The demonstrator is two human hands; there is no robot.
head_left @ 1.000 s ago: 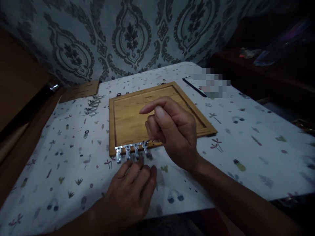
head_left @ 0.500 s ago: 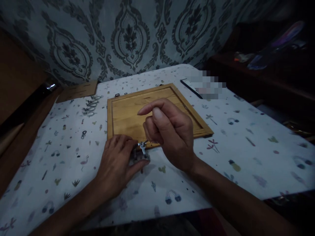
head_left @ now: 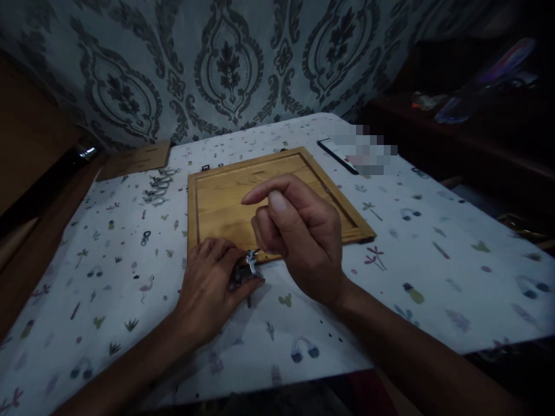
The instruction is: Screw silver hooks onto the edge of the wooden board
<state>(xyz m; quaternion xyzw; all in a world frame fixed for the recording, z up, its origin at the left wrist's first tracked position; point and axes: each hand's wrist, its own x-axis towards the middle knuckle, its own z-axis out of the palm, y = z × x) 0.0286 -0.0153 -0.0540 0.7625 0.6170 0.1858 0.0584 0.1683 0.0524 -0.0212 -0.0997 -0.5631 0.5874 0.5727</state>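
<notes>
A wooden cabinet door (head_left: pixel 277 164) with a raised frame lies flat on the table. At its near edge sits a shiny metal hinge (head_left: pixel 251 263). My left hand (head_left: pixel 206 283) grips the hinge between thumb and fingers, the fingertips resting by the door's edge. Over the door's near half, my right hand (head_left: pixel 303 237) is closed, its index finger curled forward and thumb pressed against the fingers. A thin dark tip shows between this hand and the hinge; the rest of what it holds is hidden.
Several metal hinges (head_left: pixel 158 188) lie left of the door, near a piece of cardboard (head_left: pixel 134 162). A phone-like dark-edged object (head_left: pixel 338 157), partly blurred out, lies at the back right. A patterned cloth (head_left: pixel 416 260) covers the table, which meets the wall (head_left: pixel 277 58).
The hinge has tilted slightly in my left hand at the door's edge. My right hand stays almost where it was.
</notes>
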